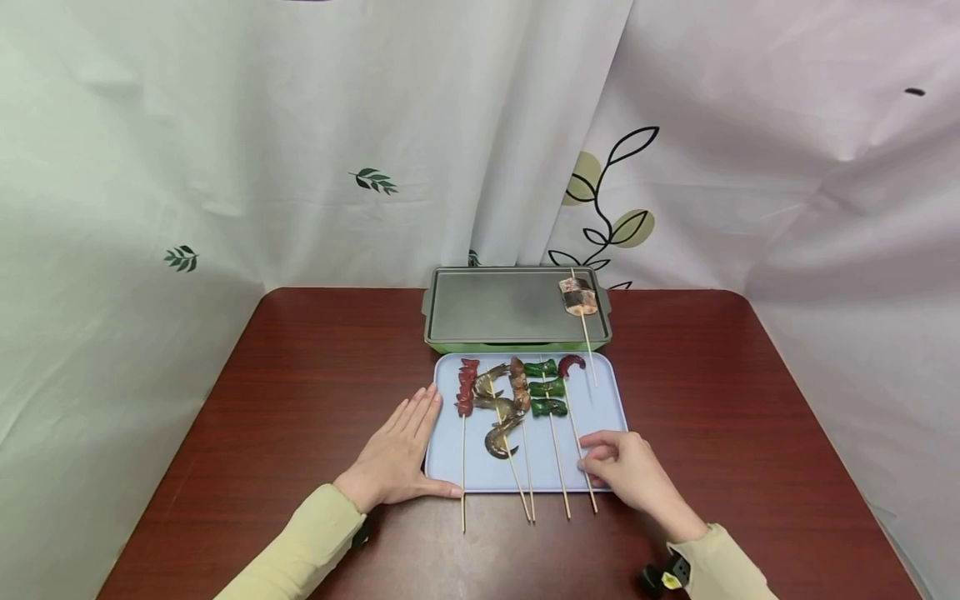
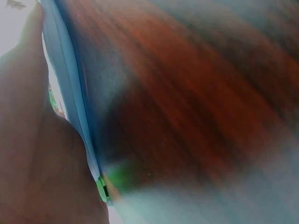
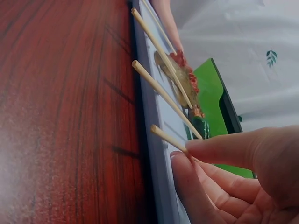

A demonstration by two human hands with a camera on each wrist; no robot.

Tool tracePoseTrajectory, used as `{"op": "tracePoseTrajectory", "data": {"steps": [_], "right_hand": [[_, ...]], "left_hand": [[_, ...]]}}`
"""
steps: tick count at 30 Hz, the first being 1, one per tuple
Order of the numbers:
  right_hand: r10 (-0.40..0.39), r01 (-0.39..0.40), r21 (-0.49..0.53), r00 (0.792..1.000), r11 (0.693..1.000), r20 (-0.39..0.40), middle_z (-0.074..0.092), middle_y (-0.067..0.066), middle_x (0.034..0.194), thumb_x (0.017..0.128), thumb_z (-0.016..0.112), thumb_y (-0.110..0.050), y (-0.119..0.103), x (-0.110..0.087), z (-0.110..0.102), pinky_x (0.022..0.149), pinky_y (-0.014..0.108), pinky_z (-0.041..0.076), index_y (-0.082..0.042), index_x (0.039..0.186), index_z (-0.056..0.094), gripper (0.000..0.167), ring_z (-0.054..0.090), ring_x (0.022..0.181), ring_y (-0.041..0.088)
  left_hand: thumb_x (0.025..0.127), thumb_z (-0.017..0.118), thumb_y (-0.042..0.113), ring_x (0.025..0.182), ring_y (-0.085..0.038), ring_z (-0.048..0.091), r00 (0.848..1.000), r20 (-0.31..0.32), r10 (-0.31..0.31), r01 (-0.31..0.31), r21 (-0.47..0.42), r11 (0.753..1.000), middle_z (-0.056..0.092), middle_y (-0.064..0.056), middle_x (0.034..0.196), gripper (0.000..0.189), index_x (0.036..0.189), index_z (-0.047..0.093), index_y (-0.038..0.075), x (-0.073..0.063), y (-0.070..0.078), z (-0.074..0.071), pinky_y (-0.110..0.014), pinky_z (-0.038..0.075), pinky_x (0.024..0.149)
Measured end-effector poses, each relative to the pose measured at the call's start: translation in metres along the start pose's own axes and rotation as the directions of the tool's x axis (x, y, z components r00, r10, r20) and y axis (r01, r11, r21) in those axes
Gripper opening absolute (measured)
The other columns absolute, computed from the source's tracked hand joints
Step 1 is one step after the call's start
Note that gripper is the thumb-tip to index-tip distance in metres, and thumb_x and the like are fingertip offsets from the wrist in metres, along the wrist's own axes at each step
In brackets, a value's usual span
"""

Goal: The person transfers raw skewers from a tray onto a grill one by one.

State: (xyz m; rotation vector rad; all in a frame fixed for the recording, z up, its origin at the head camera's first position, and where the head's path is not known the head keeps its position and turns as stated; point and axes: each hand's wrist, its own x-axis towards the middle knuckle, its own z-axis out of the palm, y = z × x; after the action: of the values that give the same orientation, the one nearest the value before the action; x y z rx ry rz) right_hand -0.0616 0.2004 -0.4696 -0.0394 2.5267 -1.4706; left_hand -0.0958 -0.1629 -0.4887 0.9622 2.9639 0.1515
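My right hand [image 1: 633, 471] pinches the stick of a skewer [image 1: 573, 414] between thumb and index finger. A curled dark red piece [image 1: 572, 363] sits at its far end. In the right wrist view that stick [image 3: 168, 137] emerges from between the fingertips, its blunt end above the tray's near rim. My left hand [image 1: 397, 454] lies with straight fingers along the left edge of the pale blue tray [image 1: 607, 404], thumb at its front corner. Also on the tray are a red skewer [image 1: 466, 387], a shrimp skewer [image 1: 501, 408], a brown meat skewer [image 1: 519, 385] and a green pepper-like skewer [image 1: 548, 388].
Right behind the tray stands a green-sided grill [image 1: 502, 304] with a flat grey plate. A fish-chunk skewer [image 1: 577, 296] lies at its right side, stick hanging over the tray. The dark red-brown table [image 1: 322, 358] backs onto a white curtain [image 1: 337, 100].
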Motion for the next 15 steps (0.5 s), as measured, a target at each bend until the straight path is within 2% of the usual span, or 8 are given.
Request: {"op": "tracePoseTrajectory", "data": {"steps": [6,15], "right_hand": [[0.013,-0.013,0.062,1.0,0.998,-0.013,0.071,0.008,0.078,0.086,0.074,0.006,0.001,-0.004,-0.003,0.055,0.03,0.059,0.011,0.111,0.069,0.026,0.069,0.061,0.021],[-0.022,0.022,0.037,1.0,0.999,-0.022,0.07,0.008,0.078,0.086,0.074,0.006,-0.003,-0.01,-0.007,0.056,0.029,0.059,0.009,0.111,0.07,0.025,0.069,0.062,0.018]], "left_hand": [[0.072,0.052,0.094,0.152,-0.037,0.018,1.0,-0.007,-0.007,0.007,-0.011,1.0,0.017,-0.025,0.165,0.136,0.157,0.024,-0.009,-0.001,-0.001,0.003,-0.048,0.02,0.121],[0.071,0.047,0.097,0.153,-0.035,0.014,0.999,-0.036,-0.006,0.005,-0.024,1.0,0.015,-0.024,0.166,0.138,0.158,0.022,-0.007,-0.001,-0.003,0.011,-0.045,0.016,0.122]]}}
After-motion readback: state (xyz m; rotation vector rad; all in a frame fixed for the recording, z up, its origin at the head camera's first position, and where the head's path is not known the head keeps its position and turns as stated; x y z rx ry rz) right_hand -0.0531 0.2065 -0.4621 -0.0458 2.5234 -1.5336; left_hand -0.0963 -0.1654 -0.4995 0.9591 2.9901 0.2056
